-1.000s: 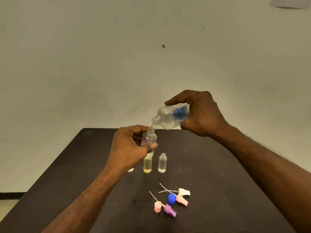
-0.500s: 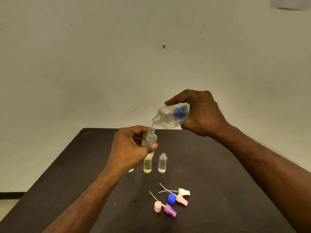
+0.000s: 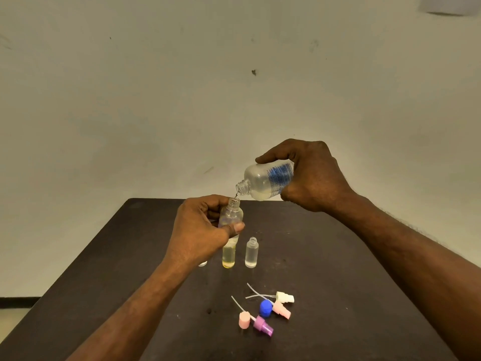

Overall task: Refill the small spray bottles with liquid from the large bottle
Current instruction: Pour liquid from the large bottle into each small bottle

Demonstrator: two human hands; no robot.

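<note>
Above the dark surface (image 3: 325, 256), left hand (image 3: 200, 235) fingers (image 3: 235, 227) are curling round a small bottle (image 3: 231, 213), holding it upright. Right hand (image 3: 309, 175) is gripping the large bottle (image 3: 265, 182), tilting it; its neck is hanging just over the small mouth, up and right. Two open bottles (image 3: 251, 252) are standing below; pump tops (image 3: 270, 312) are lying nearer, well apart from the edges.

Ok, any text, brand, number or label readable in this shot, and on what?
Large bottle, held tilted by the right hand: blue printed label, lines of text too small and blurred to read.
Small spray bottles, caps, table and wall: no text visible.
Nothing legible can be quoted.
</note>
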